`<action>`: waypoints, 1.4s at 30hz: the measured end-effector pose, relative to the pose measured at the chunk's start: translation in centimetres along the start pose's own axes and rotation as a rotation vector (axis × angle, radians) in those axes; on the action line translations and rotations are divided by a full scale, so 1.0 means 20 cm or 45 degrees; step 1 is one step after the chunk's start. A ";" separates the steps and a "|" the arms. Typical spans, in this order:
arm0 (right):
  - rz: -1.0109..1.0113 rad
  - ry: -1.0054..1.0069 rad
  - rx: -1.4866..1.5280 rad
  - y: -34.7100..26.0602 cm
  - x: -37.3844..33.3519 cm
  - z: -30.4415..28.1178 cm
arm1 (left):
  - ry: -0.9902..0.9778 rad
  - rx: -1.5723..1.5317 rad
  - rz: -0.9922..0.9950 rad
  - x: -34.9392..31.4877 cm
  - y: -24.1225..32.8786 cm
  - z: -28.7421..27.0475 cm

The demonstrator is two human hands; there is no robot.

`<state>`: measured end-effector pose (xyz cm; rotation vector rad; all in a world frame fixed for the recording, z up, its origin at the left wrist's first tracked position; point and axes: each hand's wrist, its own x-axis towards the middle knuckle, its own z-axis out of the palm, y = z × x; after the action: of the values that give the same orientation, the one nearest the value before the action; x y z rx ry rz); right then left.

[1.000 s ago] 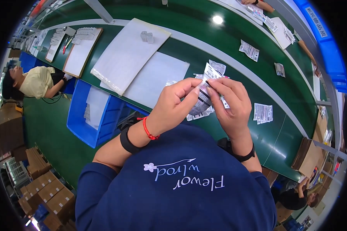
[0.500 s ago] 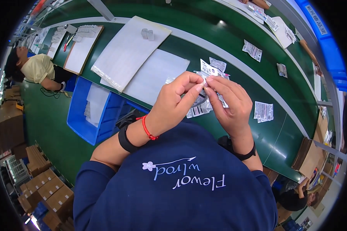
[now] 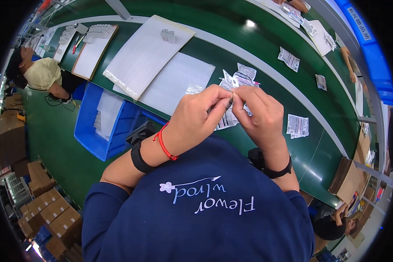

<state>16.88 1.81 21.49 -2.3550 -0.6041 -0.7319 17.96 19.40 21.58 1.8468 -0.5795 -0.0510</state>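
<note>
Both hands have dropped closer together — left hand (image 3: 201, 115) and right hand (image 3: 258, 112) pinch a small clear plastic packet (image 3: 229, 101); I judge it could slip.

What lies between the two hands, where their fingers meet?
In the head view, the left hand and right hand pinch a small clear plastic packet between them.

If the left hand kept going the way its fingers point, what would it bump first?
Probably the right hand: the left hand points right at it, fingertips meeting on a small clear packet.
</note>
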 end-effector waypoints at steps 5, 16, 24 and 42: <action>0.192 -0.028 0.243 0.02 -0.01 0.00 | 0.037 -0.142 -0.089 -0.01 -0.01 0.00; 0.152 -0.030 0.432 0.00 0.00 0.00 | 0.002 -0.330 -0.153 0.01 -0.04 -0.03; 0.175 0.004 0.414 0.02 -0.01 0.01 | 0.004 -0.499 -0.253 0.00 -0.06 -0.01; -0.089 0.094 -0.091 0.00 0.01 0.04 | 0.140 -0.247 -0.136 0.04 -0.05 0.00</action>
<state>17.29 2.44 21.10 -2.3701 -0.6410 -0.8816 18.93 19.25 20.86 1.6787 -0.3853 -0.0739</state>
